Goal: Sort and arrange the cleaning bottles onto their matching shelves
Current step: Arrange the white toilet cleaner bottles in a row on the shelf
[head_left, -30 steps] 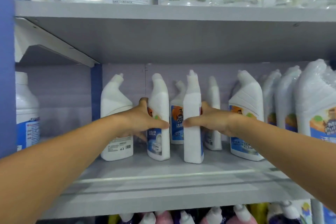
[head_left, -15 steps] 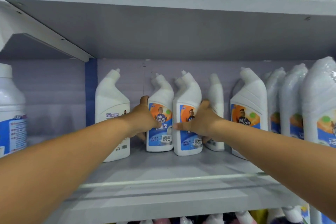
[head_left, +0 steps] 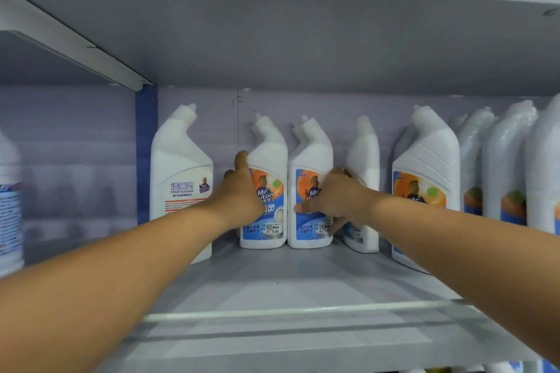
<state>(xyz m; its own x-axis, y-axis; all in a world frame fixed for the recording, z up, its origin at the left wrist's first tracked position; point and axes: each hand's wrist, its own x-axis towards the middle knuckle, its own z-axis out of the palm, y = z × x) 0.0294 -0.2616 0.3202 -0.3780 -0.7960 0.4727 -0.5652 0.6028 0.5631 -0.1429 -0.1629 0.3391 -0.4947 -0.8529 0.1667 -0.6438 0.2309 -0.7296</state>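
Observation:
Two white angled-neck toilet cleaner bottles with blue and orange labels stand side by side at the back of the grey shelf (head_left: 272, 281), labels facing me. My left hand (head_left: 239, 194) grips the left bottle (head_left: 268, 160) from its left side, thumb across the label. My right hand (head_left: 333, 197) grips the right bottle (head_left: 309, 154) from its right side, thumb on the label. The two bottles nearly touch.
A white bottle (head_left: 180, 169) with its back label showing stands to the left. Another bottle (head_left: 363, 154) stands edge-on behind my right hand. Further right are a label-forward bottle (head_left: 427, 154) and several shrink-wrapped ones (head_left: 509, 154). A clear rail (head_left: 288, 313) runs along the shelf front.
Both bottles turned from edge-on to label-forward and went back toward the shelf's rear, ending side by side. My arms reach further in, and the view has tilted up.

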